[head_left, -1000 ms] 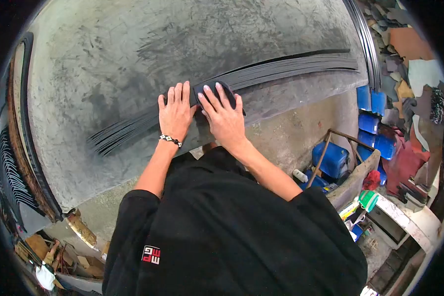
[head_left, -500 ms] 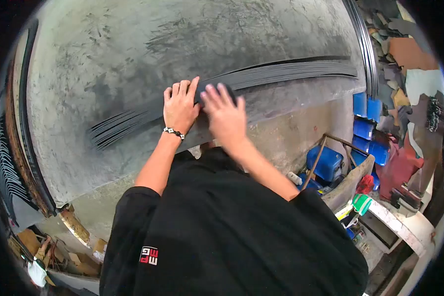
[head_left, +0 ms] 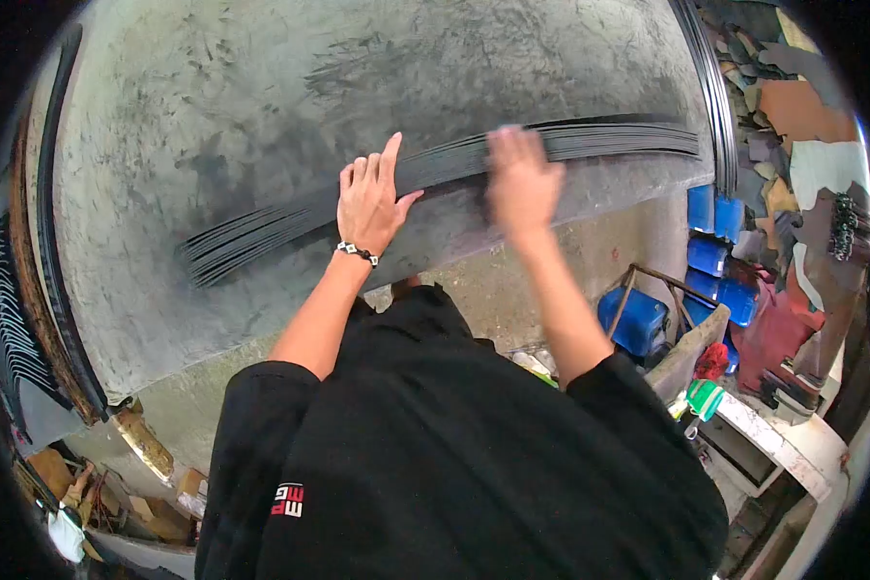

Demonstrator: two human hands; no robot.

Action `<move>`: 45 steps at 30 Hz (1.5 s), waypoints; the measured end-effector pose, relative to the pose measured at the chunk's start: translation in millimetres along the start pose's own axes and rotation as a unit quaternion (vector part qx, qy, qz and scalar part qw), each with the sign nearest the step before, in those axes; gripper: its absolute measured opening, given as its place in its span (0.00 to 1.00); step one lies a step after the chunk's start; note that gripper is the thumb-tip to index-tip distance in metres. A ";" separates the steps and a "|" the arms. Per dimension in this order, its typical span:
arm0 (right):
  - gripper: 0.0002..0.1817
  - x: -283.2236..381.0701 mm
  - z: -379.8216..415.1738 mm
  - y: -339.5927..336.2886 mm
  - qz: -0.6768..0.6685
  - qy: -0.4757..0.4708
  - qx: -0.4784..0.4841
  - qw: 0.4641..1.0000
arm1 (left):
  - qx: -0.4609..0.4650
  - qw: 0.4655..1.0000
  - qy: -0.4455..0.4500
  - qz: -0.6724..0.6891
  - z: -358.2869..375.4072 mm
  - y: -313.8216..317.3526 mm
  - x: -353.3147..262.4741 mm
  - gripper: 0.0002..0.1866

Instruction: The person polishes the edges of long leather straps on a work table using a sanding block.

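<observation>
A long bundle of thin dark strips lies across the grey, smudged table top, its left ends slightly fanned. My left hand rests on the bundle left of its middle, thumb and index finger spread, a beaded bracelet on the wrist. Farther right, my right hand is over the strips, blurred by motion; whether something lies under its palm is hidden.
More dark strips hang along the table's right edge. Blue containers and a metal frame stand on the floor at the right, near leather scraps. Curved dark strips are at the far left.
My right hand has moved right along the strips, away from my left hand. My left hand has shifted slightly right, and its thumb now points outward.
</observation>
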State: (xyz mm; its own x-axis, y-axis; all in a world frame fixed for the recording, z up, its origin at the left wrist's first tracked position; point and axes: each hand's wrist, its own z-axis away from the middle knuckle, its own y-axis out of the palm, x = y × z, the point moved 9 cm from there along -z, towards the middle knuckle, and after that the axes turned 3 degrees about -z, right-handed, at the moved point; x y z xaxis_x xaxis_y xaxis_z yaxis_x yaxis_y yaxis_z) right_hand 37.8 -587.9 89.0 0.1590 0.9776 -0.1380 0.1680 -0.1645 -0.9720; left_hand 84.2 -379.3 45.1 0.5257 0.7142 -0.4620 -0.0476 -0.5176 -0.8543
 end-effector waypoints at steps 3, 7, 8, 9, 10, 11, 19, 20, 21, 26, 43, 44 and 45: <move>0.25 -141.9 7.5 60.9 0.064 0.208 0.053 0.975 | 0.004 1.000 -0.007 -0.001 0.9 -0.4 0.3 0.58; 0.29 59.0 1.8 5.4 0.009 0.036 0.022 0.999 | 0.007 1.000 -0.018 0.019 -0.2 0.5 1.5 0.58; 0.28 124.1 11.9 -3.6 -0.014 -0.035 0.015 0.999 | 0.008 1.000 -0.018 0.021 1.0 2.1 1.4 0.58; 0.28 121.2 15.6 -3.5 -0.033 -0.061 0.013 0.997 | 0.011 1.000 -0.015 0.022 2.9 3.5 1.1 0.58; 0.28 108.0 18.6 -2.4 -0.051 -0.084 0.009 0.995 | 0.014 1.000 -0.009 0.024 2.9 4.3 1.6 0.58; 0.28 89.9 16.4 -3.2 -0.069 -0.110 0.001 0.992 | 0.012 1.000 -0.005 0.024 -0.3 3.8 3.4 0.58; 0.29 51.3 6.1 8.7 -0.014 0.018 0.015 1.000 | 0.006 1.000 -0.004 0.011 0.3 -1.1 1.7 0.56; 0.29 102.8 14.5 0.3 -0.068 -0.029 0.018 0.997 | -0.005 1.000 0.001 -0.006 0.8 3.1 2.9 0.55; 0.27 120.6 21.2 -1.0 -0.081 -0.042 0.004 0.996 | -0.016 1.000 0.007 -0.025 0.4 11.2 6.8 0.55; 0.22 85.8 9.7 -4.0 -0.128 0.002 0.025 0.991 | 0.049 0.995 -0.035 0.078 -0.4 -3.3 10.5 0.54; 0.25 123.1 25.6 0.8 -0.213 0.048 0.011 0.976 | 0.039 0.998 0.007 -0.041 73.5 -99.3 125.1 0.38; 0.25 138.6 23.9 -11.6 -0.183 0.048 0.004 0.982 | 0.052 0.998 0.004 -0.039 74.2 -97.0 126.6 0.38; 0.27 178.6 23.0 -28.7 -0.172 -0.005 0.003 0.985 | 0.064 0.997 0.004 -0.037 74.0 -93.9 128.0 0.38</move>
State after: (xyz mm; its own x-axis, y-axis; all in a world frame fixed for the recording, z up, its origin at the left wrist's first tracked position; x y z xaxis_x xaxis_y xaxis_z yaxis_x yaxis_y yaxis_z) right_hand 39.0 -405.5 87.9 0.0840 0.9765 0.1984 0.2048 0.1780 -0.9625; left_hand 93.1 -204.4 48.6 0.5379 0.7449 -0.3947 -0.1154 -0.3987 -0.9098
